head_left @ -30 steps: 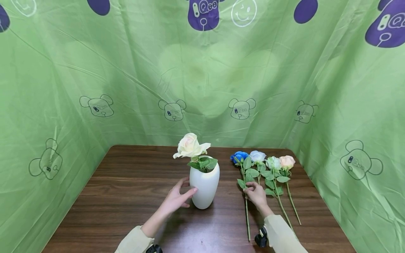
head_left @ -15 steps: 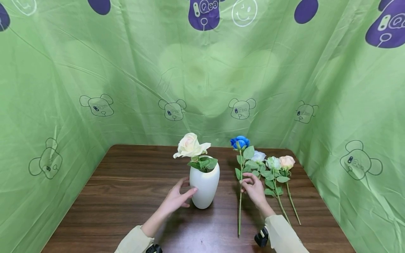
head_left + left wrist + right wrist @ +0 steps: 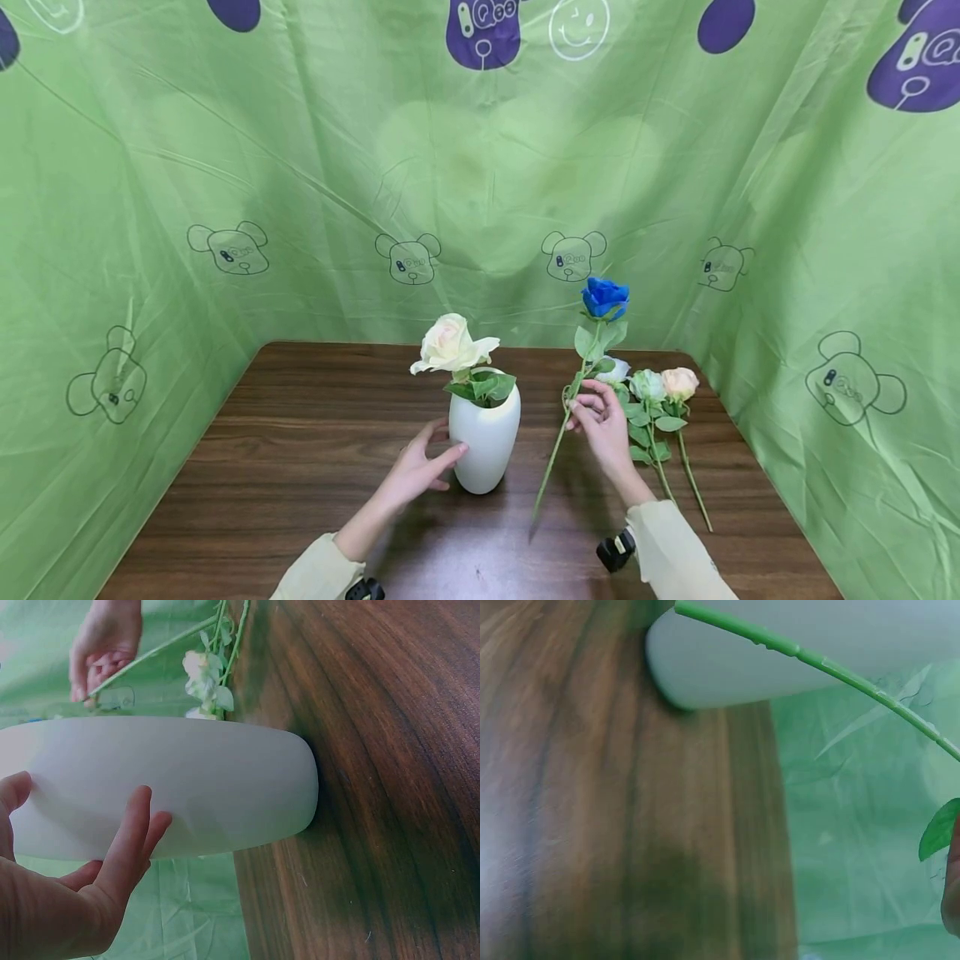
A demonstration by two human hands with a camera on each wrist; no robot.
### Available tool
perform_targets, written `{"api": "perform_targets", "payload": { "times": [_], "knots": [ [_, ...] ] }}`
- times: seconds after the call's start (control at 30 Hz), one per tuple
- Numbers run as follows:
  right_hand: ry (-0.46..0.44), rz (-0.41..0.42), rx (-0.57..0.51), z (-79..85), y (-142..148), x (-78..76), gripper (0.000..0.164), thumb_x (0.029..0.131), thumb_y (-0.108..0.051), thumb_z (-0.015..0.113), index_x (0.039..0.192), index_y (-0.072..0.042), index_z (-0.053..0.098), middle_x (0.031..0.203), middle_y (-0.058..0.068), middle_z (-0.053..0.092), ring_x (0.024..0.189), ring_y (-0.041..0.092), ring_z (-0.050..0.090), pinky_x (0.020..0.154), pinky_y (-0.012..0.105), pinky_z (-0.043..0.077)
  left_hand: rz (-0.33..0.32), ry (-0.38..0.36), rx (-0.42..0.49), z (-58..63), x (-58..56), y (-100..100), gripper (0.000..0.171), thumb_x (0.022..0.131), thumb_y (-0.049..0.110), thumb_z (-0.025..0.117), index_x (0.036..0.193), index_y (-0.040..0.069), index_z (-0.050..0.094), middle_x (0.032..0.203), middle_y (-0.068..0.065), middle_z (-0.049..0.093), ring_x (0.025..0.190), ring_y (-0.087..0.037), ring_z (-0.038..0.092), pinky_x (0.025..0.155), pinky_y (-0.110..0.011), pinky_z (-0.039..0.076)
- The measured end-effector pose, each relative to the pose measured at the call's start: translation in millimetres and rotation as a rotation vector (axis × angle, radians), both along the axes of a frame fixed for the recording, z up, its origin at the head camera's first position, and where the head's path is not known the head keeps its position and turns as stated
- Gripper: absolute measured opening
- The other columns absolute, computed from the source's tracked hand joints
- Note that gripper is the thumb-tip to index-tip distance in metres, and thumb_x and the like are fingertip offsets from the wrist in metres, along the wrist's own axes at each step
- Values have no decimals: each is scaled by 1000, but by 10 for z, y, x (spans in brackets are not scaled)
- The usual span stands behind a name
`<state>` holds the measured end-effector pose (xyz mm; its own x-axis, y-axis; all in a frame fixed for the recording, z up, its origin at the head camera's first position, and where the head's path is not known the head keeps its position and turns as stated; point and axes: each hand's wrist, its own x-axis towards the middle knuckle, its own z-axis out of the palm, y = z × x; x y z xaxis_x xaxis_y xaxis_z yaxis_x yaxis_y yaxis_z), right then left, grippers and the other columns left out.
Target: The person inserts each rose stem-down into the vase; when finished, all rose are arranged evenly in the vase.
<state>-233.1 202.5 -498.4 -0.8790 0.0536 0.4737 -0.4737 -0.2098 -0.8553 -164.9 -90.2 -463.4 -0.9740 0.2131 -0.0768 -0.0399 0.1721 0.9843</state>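
Note:
A white vase (image 3: 487, 446) stands upright on the table, and a cream-white rose (image 3: 450, 343) with green leaves leans out of its mouth. My left hand (image 3: 418, 471) is at the vase's left side, thumb and fingers spread and touching the wall; the left wrist view shows the fingertips (image 3: 139, 799) on the white surface. To the right of the vase, my right hand (image 3: 606, 429) pinches the stem of a blue rose (image 3: 606, 298) just below its leaves. The rose is raised and tilted, bloom up to the right. Its green stem (image 3: 840, 673) crosses before the vase in the right wrist view.
Several roses lie on the table's right side: a pale blue one (image 3: 613, 369), partly hidden by the right hand, a pale green one (image 3: 648, 387) and a peach one (image 3: 680, 383). A green printed curtain (image 3: 480, 183) surrounds the brown wooden table (image 3: 300, 433).
My right hand has lifted the blue rose from the table beside the other roses, raising its bloom and swinging the stem's lower end left. The left hand and vase stay in place.

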Motion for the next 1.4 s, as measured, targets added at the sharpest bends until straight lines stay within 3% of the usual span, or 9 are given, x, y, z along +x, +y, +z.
{"api": "perform_targets", "payload": {
  "times": [0.17,0.27,0.4,0.5,0.63,0.73,0.87,1.17,1.4],
  "knots": [
    [95,30,-51,177,-48,-10,34,82,1,58,112,0,44,83,12,60,51,17,57,46,23,48,-1,-3,2,15,7,2,68,81,38,63,133,7,32,125,-21,41,89,-34,58,55,-39,54],
    [104,-7,-72,594,-170,172,37,80,4,57,113,4,40,82,18,59,49,21,56,44,27,49,-2,-4,7,18,10,2,68,81,38,63,133,6,32,125,-21,40,89,-34,57,55,-40,54],
    [229,108,-203,159,27,-256,41,81,7,55,117,0,39,88,21,59,53,26,58,47,29,50,-1,-6,7,19,9,3,68,80,38,63,133,6,32,125,-21,40,89,-34,57,54,-39,54],
    [230,106,-270,211,27,-308,42,80,5,57,118,0,38,88,22,58,53,27,57,46,29,50,-1,-4,7,20,7,2,69,80,38,63,133,6,32,124,-22,40,89,-35,57,54,-39,54],
    [146,74,-405,996,-257,132,32,81,9,54,108,3,40,82,21,57,51,23,55,46,27,50,-4,5,11,20,4,-1,70,81,39,62,133,4,32,124,-23,40,90,-37,57,54,-38,54],
    [120,85,-546,1303,-350,243,25,83,16,44,102,1,41,79,16,57,51,20,55,48,24,50,-5,4,11,23,2,-1,69,81,39,62,133,5,32,125,-23,39,90,-37,56,53,-36,54],
    [79,-25,-662,1521,-370,230,22,85,13,45,101,-1,41,76,14,56,48,20,54,47,25,50,-5,-8,15,22,0,0,69,80,38,63,133,6,32,125,-22,39,91,-36,56,54,-37,54],
    [135,-236,-697,1712,-323,33,32,81,6,57,106,-1,38,78,15,54,49,21,55,44,22,47,-8,-7,17,15,3,-1,70,81,38,63,133,6,31,125,-22,39,91,-36,56,56,-41,54],
    [142,-323,-507,1731,-428,-50,28,83,9,53,104,-5,40,77,14,56,51,22,57,45,23,47,-6,-8,14,12,6,-6,69,81,38,63,133,6,31,125,-23,39,91,-37,56,57,-42,53]
  ]
}}
